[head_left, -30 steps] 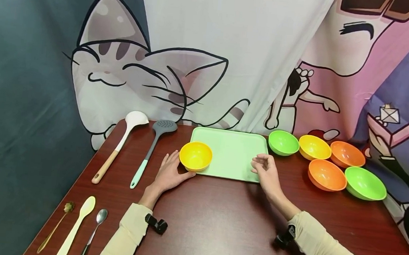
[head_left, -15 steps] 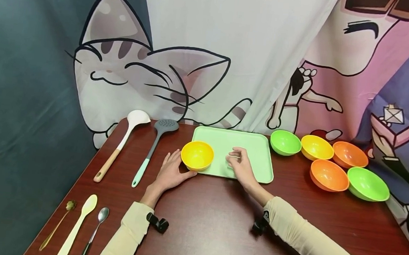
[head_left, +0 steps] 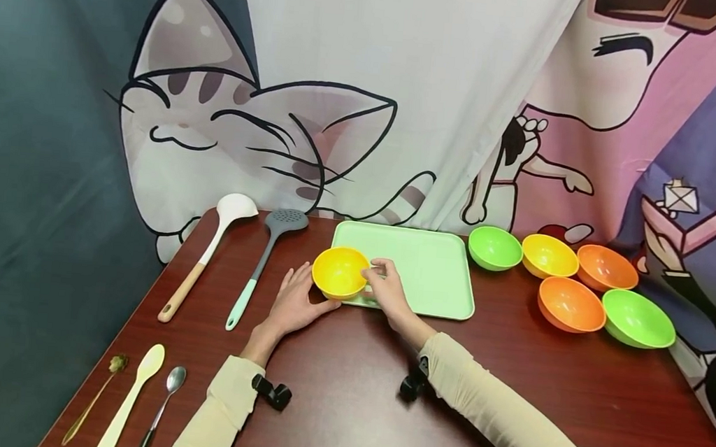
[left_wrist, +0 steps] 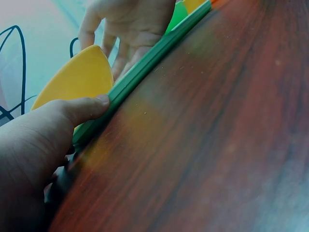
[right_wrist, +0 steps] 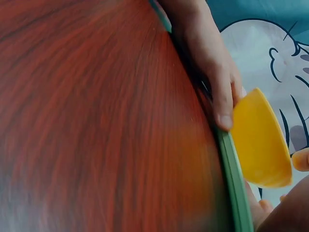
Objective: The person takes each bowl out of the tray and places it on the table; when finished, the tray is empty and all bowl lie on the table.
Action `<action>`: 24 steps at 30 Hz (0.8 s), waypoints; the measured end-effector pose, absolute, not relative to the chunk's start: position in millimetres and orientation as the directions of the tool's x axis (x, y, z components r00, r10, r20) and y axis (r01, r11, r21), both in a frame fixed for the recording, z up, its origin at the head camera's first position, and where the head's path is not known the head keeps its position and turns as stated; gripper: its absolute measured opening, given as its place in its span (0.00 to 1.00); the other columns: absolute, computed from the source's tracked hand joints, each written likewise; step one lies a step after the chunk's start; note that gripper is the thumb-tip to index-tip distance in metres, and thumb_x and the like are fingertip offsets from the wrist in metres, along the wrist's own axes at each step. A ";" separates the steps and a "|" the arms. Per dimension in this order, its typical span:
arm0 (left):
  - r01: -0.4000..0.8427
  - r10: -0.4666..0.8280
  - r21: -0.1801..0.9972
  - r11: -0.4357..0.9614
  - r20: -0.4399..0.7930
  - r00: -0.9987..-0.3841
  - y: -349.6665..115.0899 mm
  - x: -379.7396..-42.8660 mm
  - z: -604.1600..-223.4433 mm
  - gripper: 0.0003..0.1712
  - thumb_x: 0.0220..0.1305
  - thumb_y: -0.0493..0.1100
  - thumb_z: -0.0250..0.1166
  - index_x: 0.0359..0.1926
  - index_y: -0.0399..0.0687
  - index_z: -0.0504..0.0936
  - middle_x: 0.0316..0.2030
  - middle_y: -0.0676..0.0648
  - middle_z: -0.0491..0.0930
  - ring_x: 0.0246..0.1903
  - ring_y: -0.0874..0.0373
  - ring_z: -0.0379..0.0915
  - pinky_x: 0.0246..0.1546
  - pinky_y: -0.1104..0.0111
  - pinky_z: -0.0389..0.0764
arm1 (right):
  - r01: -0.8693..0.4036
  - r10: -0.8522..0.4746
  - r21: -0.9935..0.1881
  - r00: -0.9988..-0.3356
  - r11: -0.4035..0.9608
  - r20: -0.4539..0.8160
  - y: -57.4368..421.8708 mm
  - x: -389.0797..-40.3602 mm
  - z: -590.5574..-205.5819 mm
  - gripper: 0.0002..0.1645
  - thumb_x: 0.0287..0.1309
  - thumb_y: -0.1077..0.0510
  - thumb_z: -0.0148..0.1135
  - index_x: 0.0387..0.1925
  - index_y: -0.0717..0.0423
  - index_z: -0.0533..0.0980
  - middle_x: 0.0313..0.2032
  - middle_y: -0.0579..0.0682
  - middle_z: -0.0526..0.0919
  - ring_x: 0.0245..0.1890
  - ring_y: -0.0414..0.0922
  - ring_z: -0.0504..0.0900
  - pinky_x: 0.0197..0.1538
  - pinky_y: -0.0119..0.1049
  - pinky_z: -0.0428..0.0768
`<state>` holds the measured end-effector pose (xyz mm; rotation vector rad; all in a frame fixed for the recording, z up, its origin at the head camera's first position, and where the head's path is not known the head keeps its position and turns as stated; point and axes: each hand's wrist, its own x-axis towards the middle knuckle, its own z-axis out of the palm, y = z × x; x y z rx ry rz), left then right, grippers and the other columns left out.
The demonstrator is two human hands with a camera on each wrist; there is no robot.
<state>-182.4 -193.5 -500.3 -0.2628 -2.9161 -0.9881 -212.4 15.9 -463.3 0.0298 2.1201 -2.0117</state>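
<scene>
A yellow bowl (head_left: 340, 272) sits upright on the left end of a pale green tray (head_left: 432, 275). Beside the bowl, on its left, lies my left hand (head_left: 295, 304), fingers stretched out and spread. Its thumb (left_wrist: 87, 109) rests at the tray's front edge close to the bowl, as the left wrist view shows. At the bowl's right side is my right hand (head_left: 390, 295), over the tray, fingers bent loosely. One right fingertip (right_wrist: 301, 159) is right by the bowl's rim; whether it touches cannot be told. The right thumb is partly hidden.
Several green, yellow and orange bowls (head_left: 572, 305) stand at the back right. On the left lie a white ladle (head_left: 218, 230) and a grey slotted turner (head_left: 271, 245). Nearer lie a gold spoon (head_left: 98, 392), a cream spoon (head_left: 137, 388) and a metal spoon (head_left: 168, 394). A printed curtain (head_left: 409, 59) hangs behind.
My right hand has moved left across the tray, from its right end to the yellow bowl's right side. The left hand, bowl and tray have stayed in place.
</scene>
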 end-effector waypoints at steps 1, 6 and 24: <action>0.177 0.144 0.597 0.782 0.103 -0.984 -193.4 -182.3 -500.9 0.54 0.57 0.68 0.68 0.77 0.52 0.58 0.74 0.47 0.62 0.77 0.47 0.47 0.77 0.45 0.39 | 0.177 -0.136 -0.982 -0.973 0.063 -0.184 13.8 -212.2 -463.5 0.29 0.67 0.55 0.57 0.65 0.61 0.62 0.57 0.63 0.69 0.49 0.52 0.79 0.46 0.43 0.87; 0.189 0.140 0.604 0.774 0.128 -0.982 -193.1 -183.4 -500.8 0.53 0.57 0.68 0.68 0.76 0.53 0.59 0.74 0.47 0.62 0.77 0.47 0.48 0.77 0.44 0.39 | 0.189 -0.133 -0.980 -0.972 0.057 -0.195 6.1 -213.7 -463.5 0.31 0.66 0.54 0.57 0.65 0.58 0.60 0.58 0.63 0.68 0.47 0.52 0.80 0.43 0.40 0.87; 0.190 0.148 0.598 0.779 0.119 -0.982 -194.9 -180.7 -501.5 0.49 0.56 0.69 0.68 0.73 0.53 0.65 0.73 0.46 0.63 0.77 0.47 0.48 0.77 0.44 0.39 | 0.103 0.019 -0.995 -0.994 -0.013 -0.104 11.6 -209.4 -468.9 0.15 0.65 0.57 0.55 0.50 0.59 0.76 0.44 0.54 0.78 0.34 0.42 0.77 0.33 0.30 0.80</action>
